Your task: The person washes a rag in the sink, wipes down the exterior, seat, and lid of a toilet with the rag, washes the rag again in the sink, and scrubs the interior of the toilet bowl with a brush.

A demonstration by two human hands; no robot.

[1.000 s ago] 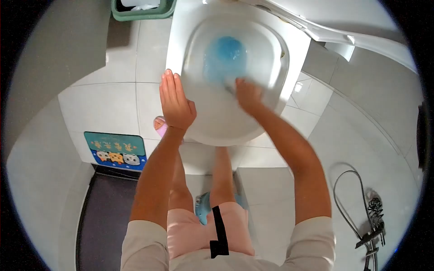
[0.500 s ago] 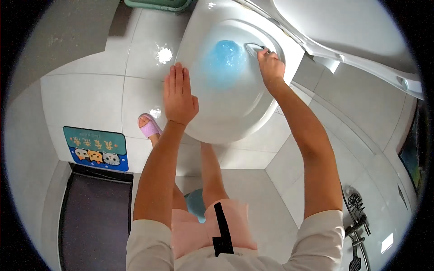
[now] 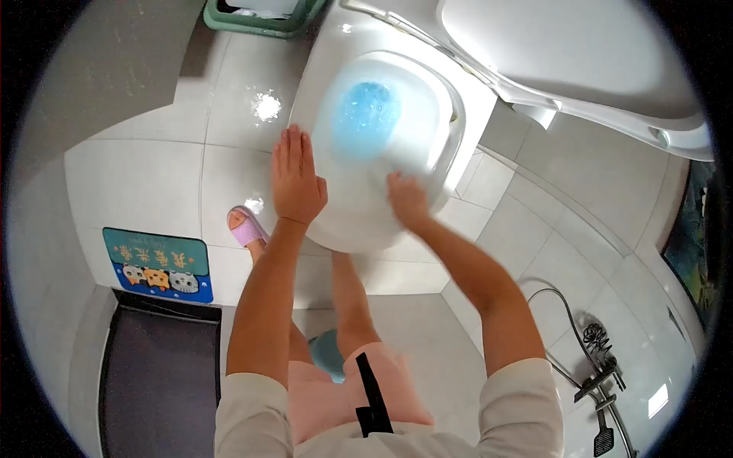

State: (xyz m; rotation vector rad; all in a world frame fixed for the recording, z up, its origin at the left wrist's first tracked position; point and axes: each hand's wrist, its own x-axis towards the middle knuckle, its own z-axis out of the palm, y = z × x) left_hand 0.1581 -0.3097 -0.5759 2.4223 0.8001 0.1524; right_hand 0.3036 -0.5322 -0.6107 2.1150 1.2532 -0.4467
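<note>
My left hand (image 3: 298, 179) lies flat at the left edge of the white toilet bowl (image 3: 343, 221), palm down, fingers stretched out and close to one another. Over the right front part of the bowl, my right hand (image 3: 408, 200) is closed and smeared by motion. What it grips is too blurred to make out now; half a second ago a thin tool showed at its fingertips. Blue, bubbly water (image 3: 366, 111) lies at the bottom of the bowl.
The raised seat and lid (image 3: 565, 53) stand at the upper right. A green bin (image 3: 263, 27) is at the top left. A mat with cat pictures (image 3: 160, 263) lies on the tiles. Shower fittings (image 3: 603, 382) are at the lower right. Another person's foot in a pink slipper (image 3: 246, 227) shows left of the bowl.
My right hand has moved from the bowl's right inner wall down and left toward its front. My left hand has stayed at the left edge. The view has shifted slightly.
</note>
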